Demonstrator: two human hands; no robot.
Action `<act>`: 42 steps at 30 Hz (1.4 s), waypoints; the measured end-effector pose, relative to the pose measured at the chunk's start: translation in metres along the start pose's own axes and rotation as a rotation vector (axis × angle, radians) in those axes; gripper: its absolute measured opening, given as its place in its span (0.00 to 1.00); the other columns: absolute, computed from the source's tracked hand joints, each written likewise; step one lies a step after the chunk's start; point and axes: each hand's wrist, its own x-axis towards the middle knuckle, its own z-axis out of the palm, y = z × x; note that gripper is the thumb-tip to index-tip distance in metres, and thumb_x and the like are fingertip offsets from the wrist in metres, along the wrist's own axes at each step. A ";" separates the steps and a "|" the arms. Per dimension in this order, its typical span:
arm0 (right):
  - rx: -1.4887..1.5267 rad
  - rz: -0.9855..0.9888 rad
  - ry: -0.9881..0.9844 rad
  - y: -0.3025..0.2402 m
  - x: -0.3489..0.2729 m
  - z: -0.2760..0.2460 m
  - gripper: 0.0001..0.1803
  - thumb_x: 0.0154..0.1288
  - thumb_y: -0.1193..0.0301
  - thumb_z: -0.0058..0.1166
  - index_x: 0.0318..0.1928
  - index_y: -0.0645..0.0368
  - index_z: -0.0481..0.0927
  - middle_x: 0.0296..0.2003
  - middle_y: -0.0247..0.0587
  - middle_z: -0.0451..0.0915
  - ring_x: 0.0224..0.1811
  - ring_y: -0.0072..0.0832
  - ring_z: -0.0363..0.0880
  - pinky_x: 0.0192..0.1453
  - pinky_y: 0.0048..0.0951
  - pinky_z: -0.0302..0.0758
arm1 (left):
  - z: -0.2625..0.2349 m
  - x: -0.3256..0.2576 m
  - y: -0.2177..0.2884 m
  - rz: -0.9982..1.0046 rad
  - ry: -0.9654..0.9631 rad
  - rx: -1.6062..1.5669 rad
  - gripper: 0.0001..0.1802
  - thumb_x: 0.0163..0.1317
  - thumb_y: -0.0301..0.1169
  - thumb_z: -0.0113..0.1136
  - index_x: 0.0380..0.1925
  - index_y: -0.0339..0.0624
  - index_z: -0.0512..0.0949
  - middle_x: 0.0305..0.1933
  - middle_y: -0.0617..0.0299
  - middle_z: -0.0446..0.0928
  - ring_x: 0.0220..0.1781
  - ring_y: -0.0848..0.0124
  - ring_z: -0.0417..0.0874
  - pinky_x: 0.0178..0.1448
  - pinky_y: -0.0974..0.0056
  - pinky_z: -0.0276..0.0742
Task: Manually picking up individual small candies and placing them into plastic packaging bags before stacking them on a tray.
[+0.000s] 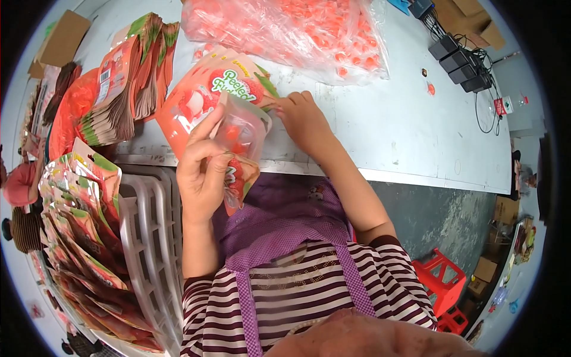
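My left hand is closed around a pouch with a translucent panel; orange-red pieces show through it. A folded printed part of it sticks out below my fingers. Behind it lies a fan of red printed pouches with fruit pictures, resting at the table's near edge. My right hand has its fingers pinched at the right edge of these pouches, by their green corner. Its thumb is mostly hidden, and how many layers it grips cannot be made out.
A large clear bag of orange-red pieces lies on the white table. Stacked pouches stand at the far left. A grey plastic crate beside me holds many filled pouches. Black adapters with cables sit far right; red stools stand below.
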 end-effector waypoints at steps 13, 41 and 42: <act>0.264 -0.112 0.399 -0.026 -0.005 -0.062 0.09 0.56 0.76 0.58 0.38 0.58 0.78 0.33 0.39 0.77 0.29 0.27 0.74 0.34 0.24 0.72 | 0.013 0.004 -0.006 0.022 -0.121 0.132 0.03 0.57 0.20 0.54 0.31 0.36 0.71 0.61 0.43 0.66 0.63 0.56 0.68 0.63 0.59 0.62; 0.386 -0.603 -0.227 -0.068 -0.058 -0.103 0.19 0.42 0.71 0.61 0.41 0.53 0.80 0.39 0.31 0.77 0.51 0.33 0.72 0.65 0.48 0.55 | 0.014 -0.021 0.020 0.045 -0.543 -0.285 0.08 0.60 0.29 0.55 0.24 0.41 0.70 0.59 0.32 0.63 0.65 0.41 0.61 0.64 0.44 0.57; 0.447 -0.619 -0.139 -0.067 -0.058 -0.107 0.19 0.44 0.70 0.62 0.41 0.55 0.79 0.41 0.34 0.77 0.50 0.34 0.72 0.64 0.46 0.58 | 0.011 -0.022 0.018 -0.021 -0.458 -0.460 0.03 0.60 0.25 0.53 0.27 0.41 0.70 0.60 0.34 0.63 0.65 0.43 0.62 0.65 0.46 0.58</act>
